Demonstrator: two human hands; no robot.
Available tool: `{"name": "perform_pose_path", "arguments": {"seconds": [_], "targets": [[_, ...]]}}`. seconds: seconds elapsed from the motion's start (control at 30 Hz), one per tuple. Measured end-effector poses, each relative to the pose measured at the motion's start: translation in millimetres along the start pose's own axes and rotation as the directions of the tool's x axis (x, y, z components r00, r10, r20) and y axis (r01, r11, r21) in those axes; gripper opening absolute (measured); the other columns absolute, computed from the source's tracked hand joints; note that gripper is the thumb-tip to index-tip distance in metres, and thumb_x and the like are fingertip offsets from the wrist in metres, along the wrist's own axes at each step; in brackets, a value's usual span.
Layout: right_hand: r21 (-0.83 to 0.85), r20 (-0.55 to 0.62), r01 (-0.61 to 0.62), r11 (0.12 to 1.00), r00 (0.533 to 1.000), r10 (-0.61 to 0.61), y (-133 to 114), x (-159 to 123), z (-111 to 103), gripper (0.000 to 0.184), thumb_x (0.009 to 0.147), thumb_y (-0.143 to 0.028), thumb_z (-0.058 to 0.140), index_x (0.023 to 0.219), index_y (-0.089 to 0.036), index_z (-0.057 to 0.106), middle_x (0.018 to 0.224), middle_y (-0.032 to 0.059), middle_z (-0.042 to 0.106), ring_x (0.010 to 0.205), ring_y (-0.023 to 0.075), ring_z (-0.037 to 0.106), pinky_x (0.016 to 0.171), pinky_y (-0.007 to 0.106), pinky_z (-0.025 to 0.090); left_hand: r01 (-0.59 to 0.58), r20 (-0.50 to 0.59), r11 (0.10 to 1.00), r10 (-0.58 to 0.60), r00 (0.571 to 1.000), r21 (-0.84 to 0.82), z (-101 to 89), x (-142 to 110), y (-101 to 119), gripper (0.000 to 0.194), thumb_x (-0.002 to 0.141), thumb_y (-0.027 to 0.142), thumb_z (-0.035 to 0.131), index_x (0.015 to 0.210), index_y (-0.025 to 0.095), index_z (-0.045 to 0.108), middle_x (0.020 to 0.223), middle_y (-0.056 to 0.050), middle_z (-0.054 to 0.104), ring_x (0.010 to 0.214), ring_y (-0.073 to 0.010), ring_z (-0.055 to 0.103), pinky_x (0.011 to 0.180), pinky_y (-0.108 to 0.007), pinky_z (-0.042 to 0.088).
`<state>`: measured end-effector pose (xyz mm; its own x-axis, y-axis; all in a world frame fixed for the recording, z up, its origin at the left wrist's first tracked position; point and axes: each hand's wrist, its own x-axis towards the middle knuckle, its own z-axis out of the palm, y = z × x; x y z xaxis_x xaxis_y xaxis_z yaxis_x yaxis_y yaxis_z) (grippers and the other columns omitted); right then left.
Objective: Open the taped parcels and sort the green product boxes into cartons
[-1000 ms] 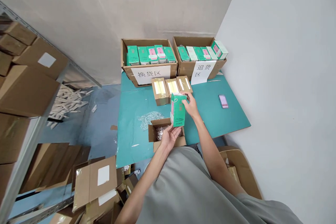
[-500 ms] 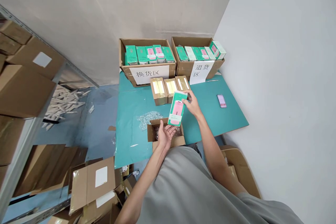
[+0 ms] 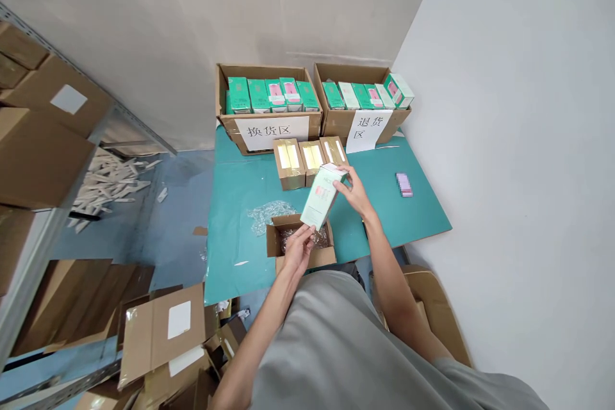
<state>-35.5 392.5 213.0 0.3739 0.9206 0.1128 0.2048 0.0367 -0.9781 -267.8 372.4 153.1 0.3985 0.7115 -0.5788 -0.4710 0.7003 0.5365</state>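
Both my hands hold a pale green and white product box (image 3: 318,200), tilted above an open cardboard box. My right hand (image 3: 354,189) grips its upper right side, thumb on the face towards me. At the lower end, the fingers of my left hand (image 3: 298,248) close on the bottom edge. Under it stands the open cardboard box (image 3: 310,259), flaps spread, with clear bubble wrap (image 3: 319,238) inside. Another crumpled piece of bubble wrap (image 3: 270,214) lies to its left on the green table (image 3: 235,205).
At the back, two labelled cartons (image 3: 230,125) (image 3: 336,122) hold several green and white boxes. Three taped small cardboard boxes (image 3: 289,173) stand before them. A phone-like object (image 3: 404,184) lies at right. Shelves with cartons (image 3: 43,160) and piled cardboard (image 3: 163,327) are at left.
The product box has been turned, so a paler side with small print now faces me instead of the green front with the pink picture. My left hand has changed from an open palm to a finger grip.
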Motion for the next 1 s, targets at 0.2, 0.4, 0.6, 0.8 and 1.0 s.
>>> {"name": "perform_pose_path", "arguments": {"seconds": [0.2,0.4,0.6,0.8,1.0], "targets": [[-0.060,-0.004,0.022,0.998,1.000,-0.023,-15.3,-5.6,5.8,0.044,0.089,-0.054,0.083,0.127,-0.032,0.073,0.170,0.0092,0.055,0.156,0.0361,0.054,0.121,0.052,0.055,0.051,-0.063,0.991,-0.059,0.996,-0.126,0.2,1.1,-2.4,0.031,0.086,0.035,0.096,0.097,0.011,0.080,0.091,-0.007,0.078,0.059,-0.0079,0.061,0.047,-0.018,0.046],[-0.112,0.020,0.039,0.993,0.999,-0.037,-16.6,-1.4,1.4,0.035,0.094,-0.043,0.071,0.127,-0.031,0.078,0.172,0.0079,0.055,0.163,0.0357,0.047,0.124,0.053,0.053,0.115,-0.097,0.977,-0.134,0.986,-0.182,-1.8,6.5,-4.3,0.016,0.086,0.017,0.087,0.087,0.014,0.072,0.077,-0.002,0.072,0.053,-0.0069,0.055,0.045,-0.018,0.043],[-0.139,-0.002,0.063,0.988,0.998,-0.064,-16.0,3.1,-2.2,0.029,0.101,-0.043,0.064,0.123,-0.033,0.078,0.164,0.0062,0.062,0.162,0.0333,0.048,0.135,0.056,0.040,0.030,-0.048,0.998,-0.033,0.998,-0.052,-5.2,8.0,-4.6,0.026,0.068,0.008,0.094,0.088,0.014,0.077,0.079,0.001,0.069,0.059,-0.0052,0.056,0.047,-0.014,0.037],[-0.131,0.001,0.061,0.990,0.998,-0.062,-24.7,5.1,15.4,0.043,0.091,-0.052,0.082,0.129,-0.032,0.072,0.152,0.0087,0.067,0.144,0.0329,0.061,0.127,0.051,0.049,0.007,-0.042,1.000,-0.007,0.999,0.009,-3.6,7.0,-8.2,0.034,0.062,0.010,0.102,0.085,0.014,0.077,0.079,0.000,0.071,0.059,-0.0059,0.057,0.048,-0.016,0.037],[-0.072,0.063,0.062,0.995,0.996,-0.058,-19.4,16.1,24.0,0.039,0.089,-0.041,0.073,0.126,-0.030,0.071,0.135,0.0071,0.074,0.125,0.0308,0.069,0.117,0.046,0.056,0.074,-0.123,0.982,-0.096,0.988,-0.172,-6.4,9.0,1.1,0.039,0.094,0.052,0.084,0.092,0.014,0.076,0.082,-0.006,0.076,0.056,-0.0113,0.062,0.052,-0.023,0.049]]}}
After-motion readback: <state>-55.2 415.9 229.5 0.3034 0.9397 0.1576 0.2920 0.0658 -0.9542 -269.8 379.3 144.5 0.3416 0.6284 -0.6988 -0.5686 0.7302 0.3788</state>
